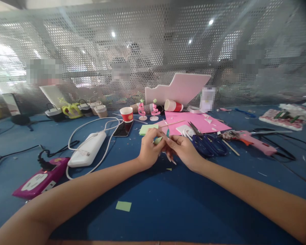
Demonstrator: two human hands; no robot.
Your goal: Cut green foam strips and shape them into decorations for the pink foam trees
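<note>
Over the middle of the blue table, my left hand (150, 149) and my right hand (185, 151) meet at the fingertips. A small piece of light green paper (157, 140) is pinched in my left hand. My right fingers are closed against the left ones, and what they grip is hidden. A small teal tip (167, 132) sticks up between the hands; its kind is unclear. Just behind lies a light green sheet (148, 129). To the right are scissors with dark blue handles (210, 145), and a green paper rectangle (123, 206) lies near the front.
Pink paper (206, 124) lies behind the hands with scraps. A pink glue gun (260, 143) rests at right. Left are a white power bank (88, 149) with cable, a magenta power strip (44, 178), a phone (123, 129) and a red paper cup (126, 114). Two pink ornaments (142, 110) stand behind.
</note>
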